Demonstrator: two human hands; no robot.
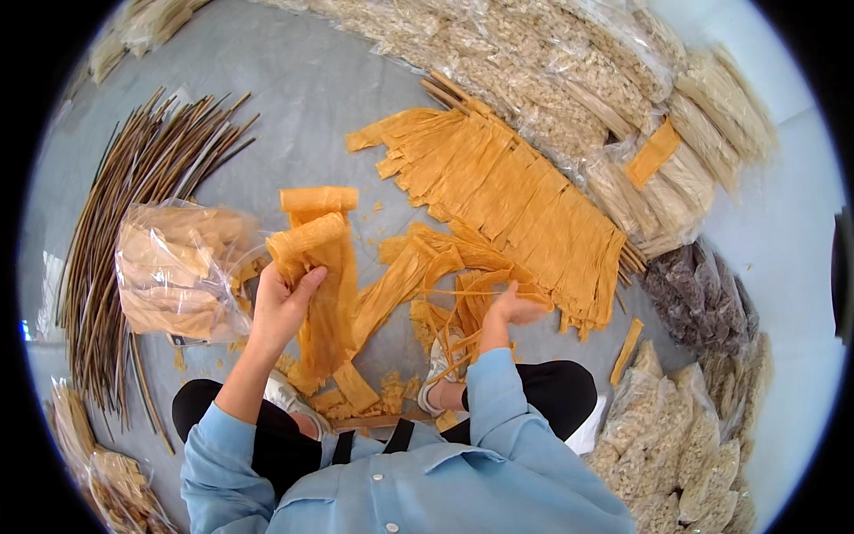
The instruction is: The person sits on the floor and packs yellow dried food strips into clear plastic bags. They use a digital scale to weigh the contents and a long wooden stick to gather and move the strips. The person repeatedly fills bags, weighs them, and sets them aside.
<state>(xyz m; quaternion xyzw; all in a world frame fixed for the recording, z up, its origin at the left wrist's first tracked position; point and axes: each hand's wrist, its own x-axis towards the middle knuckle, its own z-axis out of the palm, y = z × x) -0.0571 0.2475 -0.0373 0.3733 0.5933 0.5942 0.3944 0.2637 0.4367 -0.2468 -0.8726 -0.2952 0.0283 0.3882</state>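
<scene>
My left hand (pixel 283 304) grips a long orange strip (pixel 327 320) of crinkled sheet, which looks like tofu skin. The strip's upper end is rolled up near my fingers, and its length hangs down between my feet. At the right, my right hand (pixel 514 310) has thumb and fingers on thin orange strands (pixel 460 334) that dangle in loops; its fingertips are partly hidden. Beyond it, a wide row of orange sheets (pixel 514 193) lies overlapped on the floor, their far ends along wooden sticks (pixel 447 90). A second orange roll (pixel 319 199) sits just past my left hand.
A clear bag of pale sheets (pixel 187 274) stands left, beside a bundle of thin sticks (pixel 147 220). Bags of pale dried goods (pixel 520 80) line the back; others (pixel 660 427) lie at lower right, near a dark bag (pixel 700 294). Orange scraps (pixel 393 394) litter the floor between my shoes.
</scene>
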